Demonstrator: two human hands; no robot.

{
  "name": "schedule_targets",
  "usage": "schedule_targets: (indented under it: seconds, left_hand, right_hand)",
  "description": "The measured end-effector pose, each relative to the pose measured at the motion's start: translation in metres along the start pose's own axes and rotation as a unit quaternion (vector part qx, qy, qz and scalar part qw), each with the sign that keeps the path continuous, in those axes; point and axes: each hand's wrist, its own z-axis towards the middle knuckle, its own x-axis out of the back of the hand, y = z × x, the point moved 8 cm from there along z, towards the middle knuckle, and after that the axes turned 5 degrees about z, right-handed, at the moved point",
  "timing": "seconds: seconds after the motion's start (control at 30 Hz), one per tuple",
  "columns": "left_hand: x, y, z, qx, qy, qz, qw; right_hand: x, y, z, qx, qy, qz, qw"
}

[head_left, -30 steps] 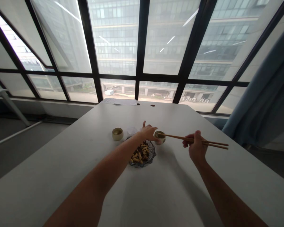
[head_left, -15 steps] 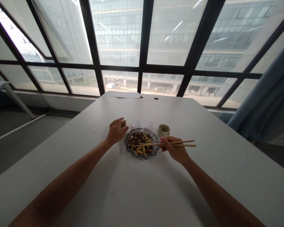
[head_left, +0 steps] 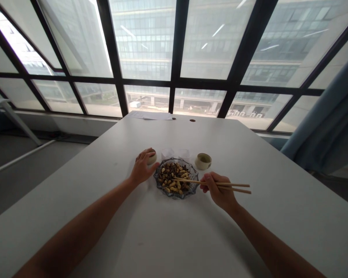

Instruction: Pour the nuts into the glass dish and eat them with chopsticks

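A blue glass dish [head_left: 163, 187] with a wavy rim holds mixed pale and dark nuts in the middle of the white table [head_left: 174, 231]. My right hand [head_left: 219, 192] is closed on a pair of wooden chopsticks [head_left: 214, 184], whose tips reach over the nuts. My left hand [head_left: 143, 168] lies left of the dish, its curled fingers resting on a small beige cup [head_left: 152, 157]. A second beige cup [head_left: 203, 161] stands right of the dish. Two small clear glasses [head_left: 167, 153] stand just behind it.
Sheets of paper [head_left: 152, 115] lie at the table's far edge, near two dark holes in the top. Large black-framed windows fill the wall behind. A blue curtain [head_left: 330, 119] hangs at the right. A white table leg [head_left: 16, 122] shows at the far left.
My left hand moved from the right cup across to the left cup. My right hand came in toward the dish, bringing the chopstick tips over the nuts.
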Motion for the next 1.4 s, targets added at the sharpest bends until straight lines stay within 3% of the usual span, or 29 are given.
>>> schedule_targets:
  seconds: [0.23, 0.5, 0.63, 0.93, 1.2, 1.4]
  left_hand:
    - [-0.002, 0.000, 0.000, -0.002, 0.000, -0.021, 1.000]
    - [-0.005, 0.000, 0.001, -0.009, -0.008, -0.028, 1.000]
    - [-0.002, 0.000, 0.000, 0.016, -0.003, 0.017, 1.000]
    - [0.004, -0.007, -0.001, 0.075, 0.024, 0.055, 0.995]
    - [0.003, -0.014, 0.000, 0.083, 0.027, 0.052, 0.995]
    - [-0.009, -0.027, -0.001, 0.064, 0.028, -0.020, 0.997]
  right_hand:
    - [0.005, -0.010, -0.003, 0.035, 0.016, -0.034, 0.999]
    - [0.001, -0.007, 0.000, 0.015, -0.022, -0.027, 0.999]
    - [0.004, -0.005, -0.001, -0.002, -0.005, -0.015, 1.000]
    - [-0.007, -0.008, 0.000, 0.023, -0.065, -0.074, 0.995]
    - [0.012, 0.010, 0.006, -0.054, 0.044, 0.049, 0.996]
    - [0.026, 0.046, 0.010, -0.141, 0.133, 0.208, 0.959]
